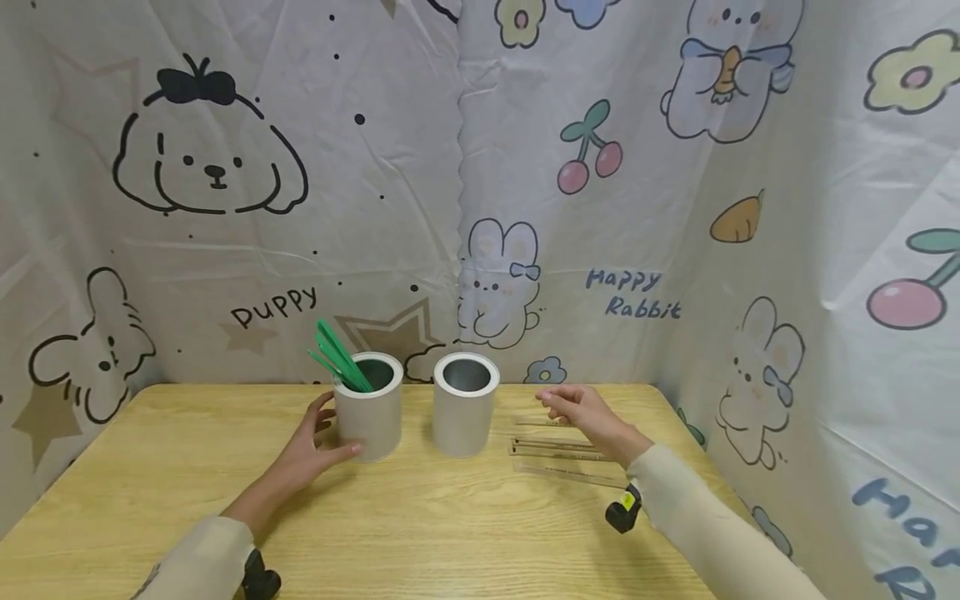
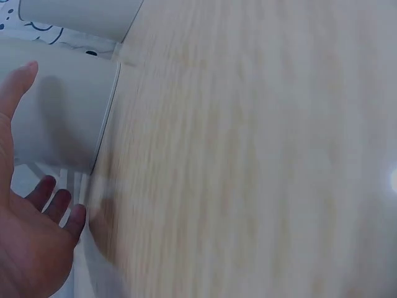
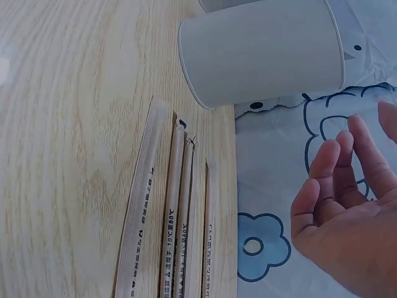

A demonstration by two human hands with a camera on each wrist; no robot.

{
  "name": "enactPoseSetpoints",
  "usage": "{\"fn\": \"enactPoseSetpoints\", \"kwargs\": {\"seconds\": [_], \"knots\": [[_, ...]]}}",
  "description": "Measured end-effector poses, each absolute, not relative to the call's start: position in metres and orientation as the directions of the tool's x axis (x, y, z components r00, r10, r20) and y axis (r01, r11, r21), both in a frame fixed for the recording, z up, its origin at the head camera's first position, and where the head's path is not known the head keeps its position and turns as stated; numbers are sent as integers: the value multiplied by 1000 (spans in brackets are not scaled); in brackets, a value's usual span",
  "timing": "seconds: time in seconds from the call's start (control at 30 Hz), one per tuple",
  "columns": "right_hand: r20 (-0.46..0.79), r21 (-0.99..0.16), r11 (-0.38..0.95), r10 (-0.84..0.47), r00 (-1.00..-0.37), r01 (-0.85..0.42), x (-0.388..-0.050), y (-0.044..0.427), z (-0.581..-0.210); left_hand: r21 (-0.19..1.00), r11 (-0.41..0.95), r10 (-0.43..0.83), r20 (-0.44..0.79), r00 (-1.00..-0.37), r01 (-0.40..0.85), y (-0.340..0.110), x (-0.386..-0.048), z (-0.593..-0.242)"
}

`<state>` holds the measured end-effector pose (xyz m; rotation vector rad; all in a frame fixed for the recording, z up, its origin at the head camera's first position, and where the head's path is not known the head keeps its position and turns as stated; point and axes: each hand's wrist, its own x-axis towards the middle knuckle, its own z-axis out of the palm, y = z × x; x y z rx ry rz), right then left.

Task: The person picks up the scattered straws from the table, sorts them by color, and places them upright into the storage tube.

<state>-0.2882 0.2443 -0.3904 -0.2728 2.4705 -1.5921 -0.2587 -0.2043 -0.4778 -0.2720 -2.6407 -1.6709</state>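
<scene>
On the left stands a pale grey cylindrical canister (image 1: pixel 369 425) with a white rim, several green straws (image 1: pixel 339 358) leaning out of it. My left hand (image 1: pixel 311 446) reaches around its left side, thumb across the front and fingers spread; in the left wrist view the fingertips (image 2: pixel 59 205) look apart from the wall. A matching canister (image 1: pixel 463 421) stands to the right, its dark interior showing. Beyond it, my right hand (image 1: pixel 588 417) hovers over several slim paper-wrapped straws (image 1: pixel 562 448) with printed lettering. Its fingers bend loosely, and nothing shows between them.
The light wood table (image 1: pixel 450 533) ends at a back edge close behind the canisters. A white cloth (image 1: pixel 390 208) with cartoon prints hangs behind and beside it. Both forearms wear sleeves with a small black wrist camera (image 1: pixel 622 512).
</scene>
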Motion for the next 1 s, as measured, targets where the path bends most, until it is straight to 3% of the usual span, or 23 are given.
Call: {"fn": "enactPoseSetpoints", "kwargs": {"seconds": [0.4, 0.7, 1.0], "knots": [[-73, -877, 478, -233, -970, -49, -283, 246, -396, 875, 437, 93, 183, -979, 205, -221, -236, -478], [29, -840, 510, -299, -954, -186, -276, 248, -397, 859, 449, 92, 230, -969, 247, -225, -221, -473], [44, -809, 548, -305, -951, -213, -272, 250, -400, 869, 413, 107, 251, -962, 273, -218, -212, -469]]}}
